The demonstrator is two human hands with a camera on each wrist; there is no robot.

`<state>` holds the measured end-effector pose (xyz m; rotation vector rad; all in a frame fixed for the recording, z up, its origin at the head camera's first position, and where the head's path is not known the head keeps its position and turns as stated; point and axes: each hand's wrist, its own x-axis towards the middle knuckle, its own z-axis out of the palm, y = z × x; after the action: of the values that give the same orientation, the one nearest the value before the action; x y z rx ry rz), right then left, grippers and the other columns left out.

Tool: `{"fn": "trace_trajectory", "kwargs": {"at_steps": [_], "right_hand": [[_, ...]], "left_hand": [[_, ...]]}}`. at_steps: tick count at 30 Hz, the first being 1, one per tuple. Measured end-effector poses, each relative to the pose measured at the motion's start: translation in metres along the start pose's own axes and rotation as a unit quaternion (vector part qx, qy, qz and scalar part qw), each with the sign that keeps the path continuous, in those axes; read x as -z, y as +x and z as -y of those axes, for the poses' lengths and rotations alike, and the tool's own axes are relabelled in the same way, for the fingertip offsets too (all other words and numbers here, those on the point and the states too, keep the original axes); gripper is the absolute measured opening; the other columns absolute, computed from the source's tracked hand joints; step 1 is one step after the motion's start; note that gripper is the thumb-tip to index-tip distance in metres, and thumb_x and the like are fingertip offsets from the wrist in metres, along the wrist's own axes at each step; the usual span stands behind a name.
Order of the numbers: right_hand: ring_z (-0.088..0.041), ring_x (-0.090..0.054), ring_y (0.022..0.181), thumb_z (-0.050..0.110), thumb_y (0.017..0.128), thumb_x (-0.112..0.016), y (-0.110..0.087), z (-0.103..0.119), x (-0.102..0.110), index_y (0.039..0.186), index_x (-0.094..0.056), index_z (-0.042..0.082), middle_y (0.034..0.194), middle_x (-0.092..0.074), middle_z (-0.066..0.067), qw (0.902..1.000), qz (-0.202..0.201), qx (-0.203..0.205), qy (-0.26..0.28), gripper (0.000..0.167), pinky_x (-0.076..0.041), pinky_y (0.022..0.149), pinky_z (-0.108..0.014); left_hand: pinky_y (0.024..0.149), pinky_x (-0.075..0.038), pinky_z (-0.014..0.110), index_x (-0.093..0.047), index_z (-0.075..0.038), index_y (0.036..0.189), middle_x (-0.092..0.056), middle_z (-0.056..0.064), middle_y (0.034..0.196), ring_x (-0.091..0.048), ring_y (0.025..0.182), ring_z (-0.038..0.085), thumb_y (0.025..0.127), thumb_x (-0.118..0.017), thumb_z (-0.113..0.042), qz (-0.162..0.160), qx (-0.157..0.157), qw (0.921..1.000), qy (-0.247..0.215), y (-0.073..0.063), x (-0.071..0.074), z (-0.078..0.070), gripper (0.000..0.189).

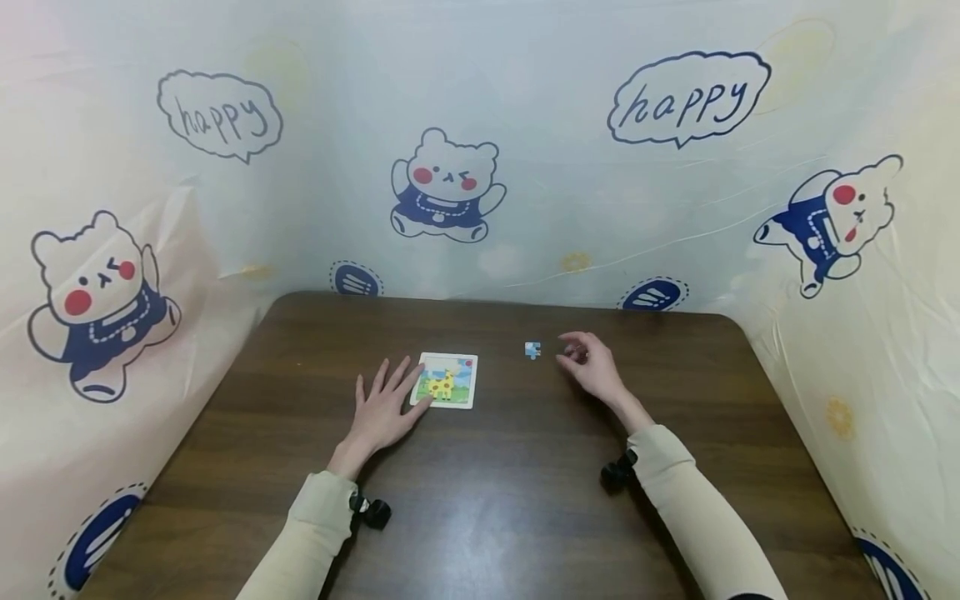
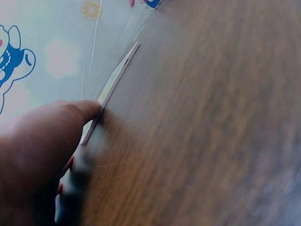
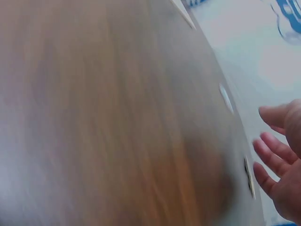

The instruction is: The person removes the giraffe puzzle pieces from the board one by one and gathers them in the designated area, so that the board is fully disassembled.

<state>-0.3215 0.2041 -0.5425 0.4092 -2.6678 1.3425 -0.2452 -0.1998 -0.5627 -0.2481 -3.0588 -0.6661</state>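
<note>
A small square puzzle board (image 1: pixel 459 392) with a yellow giraffe picture and a white frame lies flat on the table. My left hand (image 1: pixel 378 417) is spread at its left side, index finger and thumb reaching over the frame. In the left wrist view the thumb touches the edge of the board (image 2: pixel 123 67). To the board's right lies one loose blue-and-white jigsaw piece (image 1: pixel 532 350). Just right of that piece is my right hand (image 1: pixel 596 369), apart from it, fingers loosely bent with nothing between them. The right wrist view shows its thumb and fingertips (image 3: pixel 265 176) separated.
Both things lie on a dark brown wooden table (image 1: pixel 495 500), toward its far side. A pale printed curtain (image 1: pixel 540 208) with cartoon bears surrounds the back and sides. Each wrist carries a small black camera, the left camera (image 1: pixel 375 513) close to the tabletop.
</note>
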Motion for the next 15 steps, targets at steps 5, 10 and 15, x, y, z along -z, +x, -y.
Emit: {"fn": "trace_trajectory", "kwargs": {"at_steps": [5, 10, 15], "right_hand": [[-0.019, -0.068, 0.088, 0.006, 0.098, -0.081, -0.001, 0.02, -0.027, 0.135, -0.07, -0.005, 0.106, -0.075, -0.02, 0.9986, 0.048, 0.014, 0.014, 0.04, -0.051, 0.077, -0.022], [-0.013, -0.064, 0.083, 0.01, 0.098, -0.083, 0.001, 0.038, -0.053, 0.134, -0.071, -0.002, 0.103, -0.074, -0.016, 0.9966, 0.079, 0.018, 0.015, 0.04, -0.049, 0.073, -0.021], [-0.012, -0.063, 0.084, 0.014, 0.099, -0.083, 0.006, 0.056, -0.075, 0.135, -0.071, 0.0, 0.105, -0.073, -0.014, 0.9946, 0.099, 0.017, 0.026, 0.041, -0.049, 0.073, -0.021]], "left_hand": [[0.13, 0.004, 0.083, -0.038, -0.023, 0.173, -0.023, 0.012, 0.185, -0.009, 0.173, 0.048, 0.108, -0.062, -0.055, 0.001, -0.001, 1.0, -0.006, 0.0, 0.0, 0.0, 0.077], [0.13, 0.004, 0.083, -0.038, -0.024, 0.173, -0.023, 0.012, 0.185, -0.009, 0.173, 0.048, 0.107, -0.063, -0.055, 0.0, 0.0, 1.0, -0.004, 0.0, 0.0, 0.002, 0.077], [0.13, 0.004, 0.083, -0.038, -0.023, 0.173, -0.024, 0.013, 0.185, -0.009, 0.172, 0.048, 0.107, -0.063, -0.055, -0.001, 0.0, 1.0, -0.002, 0.001, -0.001, 0.002, 0.077]]}}
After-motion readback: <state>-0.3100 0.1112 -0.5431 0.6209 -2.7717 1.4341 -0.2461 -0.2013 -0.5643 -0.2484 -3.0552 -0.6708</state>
